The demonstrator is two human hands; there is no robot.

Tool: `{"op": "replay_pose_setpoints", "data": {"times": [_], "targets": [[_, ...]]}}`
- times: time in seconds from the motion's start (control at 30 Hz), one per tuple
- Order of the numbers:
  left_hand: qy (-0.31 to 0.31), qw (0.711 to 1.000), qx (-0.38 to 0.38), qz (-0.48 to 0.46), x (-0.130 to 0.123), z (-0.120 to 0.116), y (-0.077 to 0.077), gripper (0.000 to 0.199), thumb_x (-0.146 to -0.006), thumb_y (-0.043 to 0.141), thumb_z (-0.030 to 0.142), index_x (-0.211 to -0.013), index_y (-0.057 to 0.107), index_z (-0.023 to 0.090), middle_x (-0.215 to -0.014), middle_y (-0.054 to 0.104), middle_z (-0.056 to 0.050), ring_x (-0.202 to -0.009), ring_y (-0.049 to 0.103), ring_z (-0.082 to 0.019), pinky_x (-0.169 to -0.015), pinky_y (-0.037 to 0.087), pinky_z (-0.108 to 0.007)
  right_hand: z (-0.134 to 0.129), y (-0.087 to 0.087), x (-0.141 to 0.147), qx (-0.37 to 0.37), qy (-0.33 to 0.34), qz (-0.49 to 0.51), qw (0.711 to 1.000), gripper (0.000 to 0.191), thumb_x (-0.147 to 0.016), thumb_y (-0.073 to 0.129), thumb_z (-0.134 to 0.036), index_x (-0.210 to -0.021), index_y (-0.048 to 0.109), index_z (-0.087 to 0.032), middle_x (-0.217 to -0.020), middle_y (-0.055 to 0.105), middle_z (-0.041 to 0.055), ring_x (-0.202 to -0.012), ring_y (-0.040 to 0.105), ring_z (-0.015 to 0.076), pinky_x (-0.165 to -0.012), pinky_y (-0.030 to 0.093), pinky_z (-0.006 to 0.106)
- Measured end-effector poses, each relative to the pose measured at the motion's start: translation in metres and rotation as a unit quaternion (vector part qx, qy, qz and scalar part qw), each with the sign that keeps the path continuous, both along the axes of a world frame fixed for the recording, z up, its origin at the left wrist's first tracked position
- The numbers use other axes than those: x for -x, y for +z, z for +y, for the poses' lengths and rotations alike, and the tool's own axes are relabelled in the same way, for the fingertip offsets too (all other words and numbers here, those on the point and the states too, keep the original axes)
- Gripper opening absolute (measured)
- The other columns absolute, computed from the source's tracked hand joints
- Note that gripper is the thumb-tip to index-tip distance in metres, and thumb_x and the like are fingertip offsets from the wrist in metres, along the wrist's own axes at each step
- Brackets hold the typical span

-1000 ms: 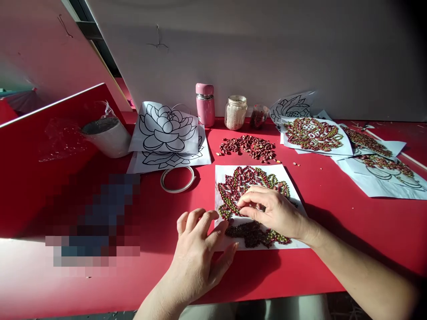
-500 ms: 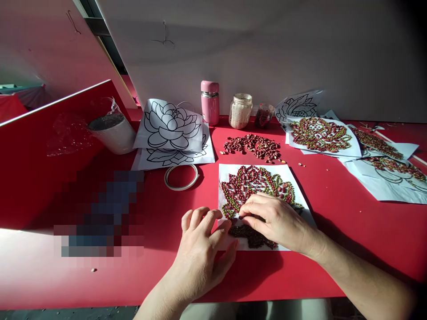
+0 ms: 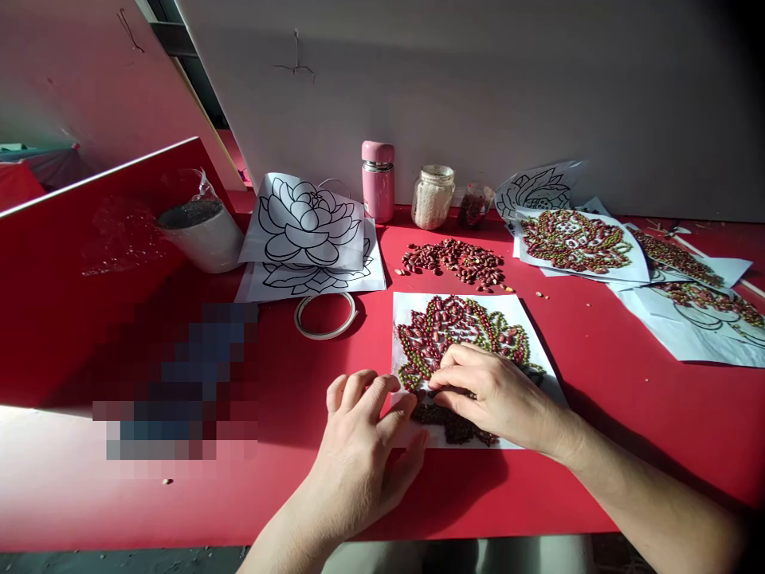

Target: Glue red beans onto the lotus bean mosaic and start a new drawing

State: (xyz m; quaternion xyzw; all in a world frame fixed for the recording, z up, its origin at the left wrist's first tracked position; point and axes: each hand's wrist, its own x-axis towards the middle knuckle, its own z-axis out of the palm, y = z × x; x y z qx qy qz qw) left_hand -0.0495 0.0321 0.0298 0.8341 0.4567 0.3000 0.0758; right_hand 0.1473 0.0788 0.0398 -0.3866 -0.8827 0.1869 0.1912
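Observation:
A white sheet lies before me with a flower made of red and green beans stuck on it; its lower part, in shade, looks dark. My right hand rests over the sheet, thumb and fingertips pinched on what seems to be a dark red bean, mostly hidden by the fingers. At the sheet's left edge is my left hand, its fingers bent and apart, holding nothing I can see. Behind the sheet lies a heap of red beans.
A ring of tape lies left of the sheet, near flower line drawings. A pink flask, a glass jar and a small cup stand along the wall. Finished-looking bean pictures lie right. A tilted white cup sits left.
The fingertips of my right hand have shifted very slightly at the same spot, and the dark bean there shows less. My left hand has stayed in place.

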Motion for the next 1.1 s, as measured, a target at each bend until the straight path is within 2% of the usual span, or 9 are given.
{"op": "replay_pose_setpoints", "data": {"times": [0.13,0.27,0.43,0.57,0.87,1.03,1.1], "targets": [[-0.004,1.000,0.004,0.004,0.000,0.000,0.000,0.022,-0.077,0.052,0.025,-0.097,0.060,0.018,-0.096,0.055,-0.008,-0.091,0.042,-0.023,-0.081,0.032,-0.043,0.004,0.001,-0.005,0.015,-0.008,0.058,0.998,0.011,-0.083,0.054,-0.015,-0.086,0.064,-0.018,-0.079,0.053,0.0016,-0.072,0.052,0.0112,-0.067,0.042,0.023],[-0.012,1.000,0.005,0.022,0.000,0.000,0.001,0.025,-0.078,0.051,0.027,-0.100,0.060,0.018,-0.099,0.055,-0.009,-0.094,0.042,-0.024,-0.082,0.031,-0.043,0.013,-0.002,-0.013,0.012,-0.044,0.106,0.993,0.011,-0.083,0.053,-0.016,-0.086,0.063,-0.018,-0.080,0.055,0.0014,-0.069,0.053,0.0099,-0.062,0.042,0.021],[-0.025,0.995,0.002,0.094,-0.003,-0.001,0.005,0.035,-0.080,0.049,0.038,-0.111,0.055,0.022,-0.113,0.052,-0.009,-0.101,0.041,-0.027,-0.084,0.029,-0.047,0.025,-0.004,-0.024,0.012,-0.104,0.172,0.980,0.012,-0.084,0.051,-0.020,-0.081,0.062,-0.017,-0.078,0.055,0.0019,-0.062,0.051,0.0094,-0.053,0.040,0.020],[-0.035,0.989,0.007,0.142,-0.010,0.001,0.007,0.044,-0.080,0.046,0.047,-0.117,0.051,0.024,-0.121,0.047,-0.010,-0.105,0.039,-0.029,-0.086,0.029,-0.049,0.030,-0.004,-0.029,-0.003,-0.129,0.191,0.973,0.010,-0.082,0.053,-0.018,-0.079,0.062,-0.017,-0.074,0.055,0.0010,-0.062,0.049,0.0096,-0.055,0.039,0.021],[-0.057,0.979,-0.030,0.193,-0.009,0.007,0.001,0.047,-0.080,0.047,0.045,-0.122,0.046,0.025,-0.128,0.039,-0.010,-0.110,0.035,-0.030,-0.086,0.031,-0.050,0.037,-0.003,-0.036,-0.013,-0.153,0.212,0.965,0.011,-0.082,0.053,-0.021,-0.076,0.061,-0.016,-0.074,0.056,0.0018,-0.066,0.051,0.0117,-0.059,0.040,0.023],[-0.060,0.980,-0.079,0.172,-0.006,0.013,-0.001,0.046,-0.079,0.049,0.044,-0.121,0.047,0.028,-0.123,0.045,-0.008,-0.107,0.038,-0.028,-0.082,0.034,-0.044,0.055,-0.007,-0.061,-0.046,-0.228,0.238,0.943,0.018,-0.083,0.051,-0.030,-0.077,0.061,-0.016,-0.073,0.058,0.0027,-0.064,0.052,0.0130,-0.058,0.042,0.024],[-0.061,0.980,-0.093,0.165,-0.006,0.015,-0.004,0.047,-0.077,0.049,0.048,-0.120,0.049,0.029,-0.122,0.047,-0.007,-0.105,0.040,-0.029,-0.082,0.034,-0.044,0.067,-0.010,-0.074,-0.057,-0.273,0.224,0.934,0.020,-0.084,0.048,-0.032,-0.081,0.060,-0.016,-0.079,0.061,0.0039,-0.070,0.055,0.0142,-0.061,0.044,0.024]]}}
